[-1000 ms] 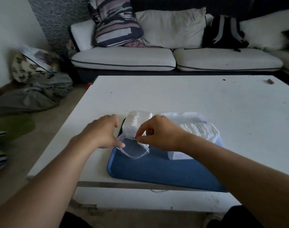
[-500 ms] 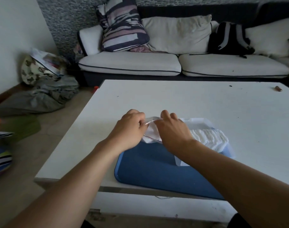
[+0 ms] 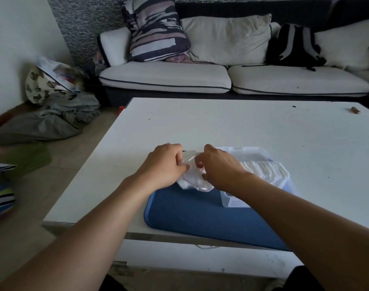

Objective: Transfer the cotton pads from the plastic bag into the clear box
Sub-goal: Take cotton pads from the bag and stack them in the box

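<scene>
Hands meet over the mat [image 3: 200, 217]: left hand [image 3: 163, 165] and right hand [image 3: 218, 166] each pinch the bag [image 3: 192, 179], its length running away from the person. Box [image 3: 251, 164], just right, holds pads [image 3: 265, 168]. The bag's mouth is hidden by fingers.

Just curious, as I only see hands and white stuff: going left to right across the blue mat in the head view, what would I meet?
Left hand → plastic bag → right hand → cotton pads in the clear box.

Both hands [image 3: 164, 162] [image 3: 218, 166] side by side, fingers curled, forearms outstretched.
</scene>
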`<state>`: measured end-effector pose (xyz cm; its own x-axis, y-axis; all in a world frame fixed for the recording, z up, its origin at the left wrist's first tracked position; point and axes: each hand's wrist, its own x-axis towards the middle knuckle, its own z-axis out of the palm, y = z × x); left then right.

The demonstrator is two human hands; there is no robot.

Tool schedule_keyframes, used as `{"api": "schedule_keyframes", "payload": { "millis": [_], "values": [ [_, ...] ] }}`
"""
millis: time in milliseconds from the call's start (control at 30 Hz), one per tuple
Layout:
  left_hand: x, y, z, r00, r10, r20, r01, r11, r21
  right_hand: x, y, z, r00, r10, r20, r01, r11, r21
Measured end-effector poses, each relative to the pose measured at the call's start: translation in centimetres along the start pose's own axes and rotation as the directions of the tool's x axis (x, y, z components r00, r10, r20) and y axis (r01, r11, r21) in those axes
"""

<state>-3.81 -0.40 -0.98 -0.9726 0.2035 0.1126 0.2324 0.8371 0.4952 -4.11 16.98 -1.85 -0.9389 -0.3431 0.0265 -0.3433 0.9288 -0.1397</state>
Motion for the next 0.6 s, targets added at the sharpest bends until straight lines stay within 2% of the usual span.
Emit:
{"api": "schedule_keyframes", "payload": {
  "millis": [167,400,500,567,600],
  "values": [
    [0.0,-0.5,1.7,0.998,-0.053,0.024,0.049,0.987,0.155,-0.5,0.1,-0.5,1.000,-0.012,0.000,0.012,0.996,0.086],
    [0.5,-0.5,3.4,0.990,-0.114,-0.082,0.130,0.966,0.225,-1.1,0.4,-1.0,0.991,-0.107,-0.085,0.120,0.979,0.164],
    [0.9,-1.1,3.7,0.990,-0.108,-0.086,0.125,0.967,0.224,-1.8,0.4,-2.5,0.985,-0.086,-0.148,0.138,0.912,0.386],
    [1.0,-1.3,3.7,0.991,-0.121,-0.056,0.130,0.970,0.206,-2.2,0.8,-3.4,0.986,0.018,-0.168,0.076,0.841,0.535],
    [1.0,-1.2,3.5,0.990,-0.137,-0.031,0.140,0.967,0.215,-2.4,1.1,-3.9,0.982,0.090,-0.166,0.036,0.772,0.634]
  ]
}}
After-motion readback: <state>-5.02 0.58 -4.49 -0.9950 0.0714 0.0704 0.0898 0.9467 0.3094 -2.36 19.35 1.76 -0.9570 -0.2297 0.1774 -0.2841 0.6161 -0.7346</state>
